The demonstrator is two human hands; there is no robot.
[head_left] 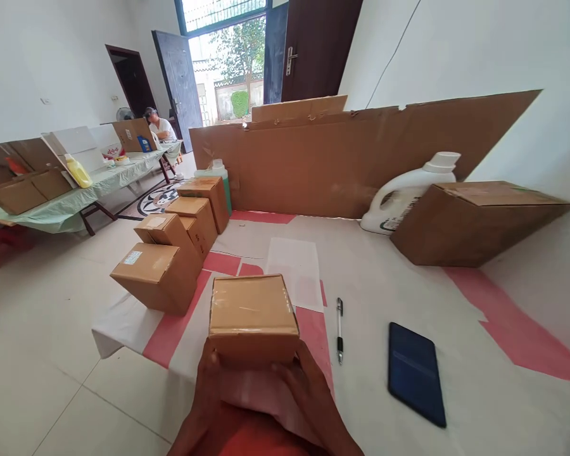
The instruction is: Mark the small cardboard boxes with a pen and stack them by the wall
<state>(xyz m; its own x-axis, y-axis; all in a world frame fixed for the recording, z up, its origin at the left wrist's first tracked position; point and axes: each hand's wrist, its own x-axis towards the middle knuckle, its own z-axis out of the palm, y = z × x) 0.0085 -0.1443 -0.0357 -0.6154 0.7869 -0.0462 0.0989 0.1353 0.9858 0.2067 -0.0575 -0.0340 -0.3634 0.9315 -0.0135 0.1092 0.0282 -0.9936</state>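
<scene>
In the head view, the small carton point(254, 310) is in front of the person at the near side of the covered table point(361, 272), the left hand point(207, 370) clasped on its near left corner and the right hand point(304, 380) on its near right corner. Left of that carton stands a row of boxes point(192, 209); right of it lie a pen point(339, 329) and, farther right, a dark flat device point(414, 373); beyond it rises a cardboard sheet point(304, 168).
</scene>
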